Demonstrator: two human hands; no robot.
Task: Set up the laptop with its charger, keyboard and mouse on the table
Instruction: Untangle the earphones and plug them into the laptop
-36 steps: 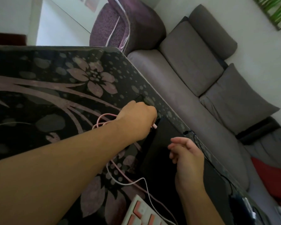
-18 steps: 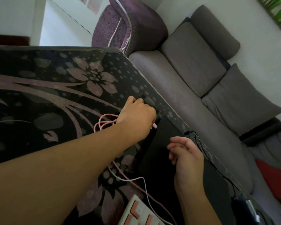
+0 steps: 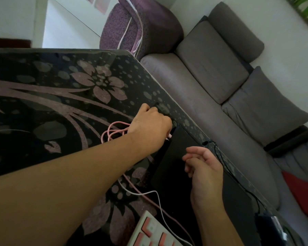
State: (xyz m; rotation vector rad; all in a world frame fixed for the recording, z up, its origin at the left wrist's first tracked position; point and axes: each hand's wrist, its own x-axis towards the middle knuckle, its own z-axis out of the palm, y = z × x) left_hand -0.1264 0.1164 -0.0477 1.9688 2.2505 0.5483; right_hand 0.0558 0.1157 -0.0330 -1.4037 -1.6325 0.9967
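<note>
Left hand: the left hand (image 3: pixel 150 127) is curled around the plug end of the thin pink cable (image 3: pixel 114 129), its knuckles up, with the small pink plug (image 3: pixel 169 137) poking out just beside the near-left edge of the closed flat black laptop (image 3: pixel 169 167).
Right hand: the right hand (image 3: pixel 205 172) hovers over the laptop lid with its fingers loosely curled and nothing in them.
Key relation: the plug lies to the right of the left hand's knuckles and points at the laptop's side edge; whether it is seated in a port cannot be told, since that edge is dark.
Long axis: the laptop's long side runs from the far corner by the left hand back toward the lower right of the view, roughly along the counter's edge.
Nearer hand: the left hand is at the port side; the right hand is nearer the lid.
Other task things: the white keyboard with coral-pink keys (image 3: pixel 149 233) lies at the bottom of the view, near the laptop's near corner; a dark object at the lower right may be the mouse, but it is too blurred to tell.
Cable slack: loops of the pink cable lie on the counter behind the left wrist.
Surface: a glossy black counter with a mauve flower pattern (image 3: pixel 60 96).
Room: a grey fabric sofa with loose cushions (image 3: pixel 212 86) runs along the counter's right edge.
</note>
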